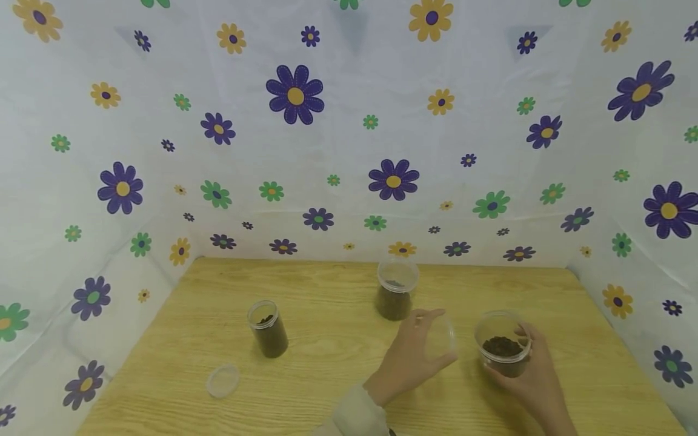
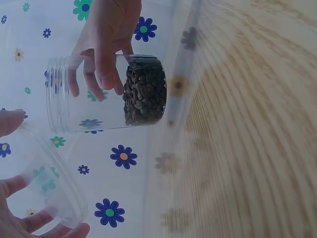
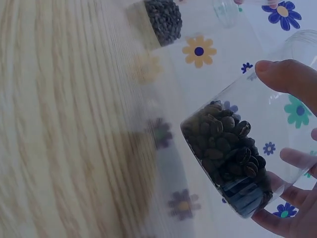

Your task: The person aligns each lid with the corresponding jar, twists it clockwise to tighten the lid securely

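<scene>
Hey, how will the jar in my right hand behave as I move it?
The jar has smooth, clear sides, so it may slip in the right hand. Its top looks open, so the loose dark beans could spill if it tips. Its round wall suggests it might roll on its side.

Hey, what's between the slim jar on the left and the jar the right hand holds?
The left hand, holding a clear lid, shows between them in the head view; nearer the slim jar, the stretch is bare tabletop.

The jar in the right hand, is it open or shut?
Open: the jar has a bare rim, and the left hand holds a lid apart from it.
</scene>
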